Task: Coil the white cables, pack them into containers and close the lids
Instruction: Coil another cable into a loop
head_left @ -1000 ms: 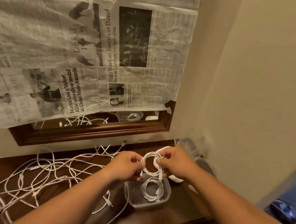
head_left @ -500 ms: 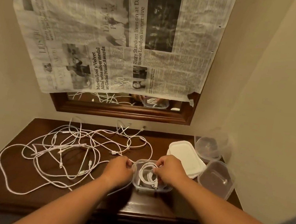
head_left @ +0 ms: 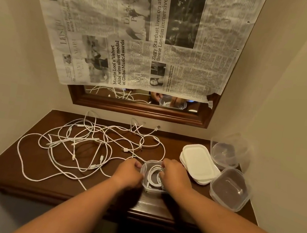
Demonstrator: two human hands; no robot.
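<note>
A small clear container point(head_left: 145, 185) stands open near the table's front edge with coiled white cable point(head_left: 152, 174) inside it. My left hand point(head_left: 130, 171) grips the container's left wall with curled fingers. My right hand point(head_left: 175, 174) reaches over the right rim, its curled fingertips holding the coil down inside. A big tangle of loose white cables point(head_left: 89, 142) spreads over the left half of the table. White lids point(head_left: 198, 163) lie stacked just right of my right hand.
Two empty clear containers stand at the right: one point(head_left: 230, 188) near the front, one point(head_left: 224, 152) in the back corner. The dark wooden table point(head_left: 20, 174) fills a narrow alcove. A framed mirror point(head_left: 139, 110), mostly covered by newspaper, hangs behind it.
The coil, held above the container a second ago, has come down into it with both hands. My view has tilted down over the table.
</note>
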